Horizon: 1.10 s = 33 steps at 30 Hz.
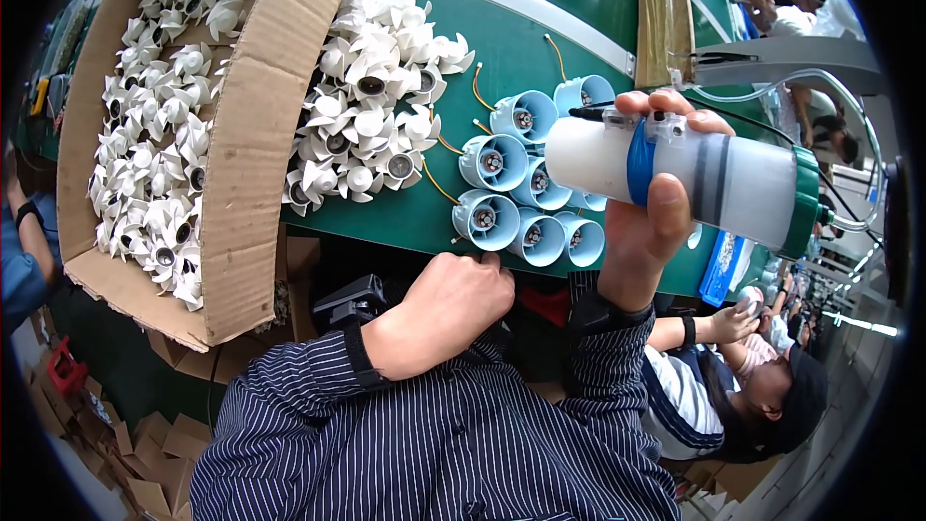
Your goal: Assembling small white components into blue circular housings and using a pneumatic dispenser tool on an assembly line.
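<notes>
My right hand is raised over the green table, its fingers wrapped round a translucent cylindrical canister with a green end cap, a blue band and a thin hose at the cap. Below and left of it, my left hand rests with curled fingers at the table's near edge, close to the light-blue round motor housings. Its fingertips are hidden, and I cannot make out whether anything is in them. Several of these housings stand grouped with open tops, a small motor inside each and orange wires trailing from some.
White fan impellers lie heaped behind the housings. More fill a cardboard box on the left. A grey arm stands at the right. A blue tray and a co-worker are farther right. Cardboard pieces lie at lower left.
</notes>
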Each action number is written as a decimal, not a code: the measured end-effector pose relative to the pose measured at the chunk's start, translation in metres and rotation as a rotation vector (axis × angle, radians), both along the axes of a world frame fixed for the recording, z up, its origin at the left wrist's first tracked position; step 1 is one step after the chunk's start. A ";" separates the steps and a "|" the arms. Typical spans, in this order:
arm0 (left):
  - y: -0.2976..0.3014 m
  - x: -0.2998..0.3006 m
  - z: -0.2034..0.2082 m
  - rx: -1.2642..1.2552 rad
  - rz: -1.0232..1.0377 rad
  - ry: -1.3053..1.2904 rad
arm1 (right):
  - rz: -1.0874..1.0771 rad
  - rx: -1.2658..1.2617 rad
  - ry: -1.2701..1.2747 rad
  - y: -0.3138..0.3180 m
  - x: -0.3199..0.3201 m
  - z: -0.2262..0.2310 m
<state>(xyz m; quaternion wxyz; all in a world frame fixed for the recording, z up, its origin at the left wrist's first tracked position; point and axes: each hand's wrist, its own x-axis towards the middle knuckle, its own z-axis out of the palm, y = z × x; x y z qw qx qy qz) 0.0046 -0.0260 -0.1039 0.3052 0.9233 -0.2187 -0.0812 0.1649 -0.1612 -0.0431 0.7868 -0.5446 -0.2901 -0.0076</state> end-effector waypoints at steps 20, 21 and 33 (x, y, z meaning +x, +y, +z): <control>0.001 0.001 0.002 -0.023 -0.013 0.075 | 0.014 0.014 -0.003 0.002 0.041 -0.021; 0.001 0.001 0.002 -0.020 -0.010 0.079 | 0.014 0.019 0.002 0.003 0.041 -0.022; 0.001 -0.001 0.002 -0.014 -0.004 0.072 | -0.079 -0.044 -0.004 -0.003 0.028 -0.008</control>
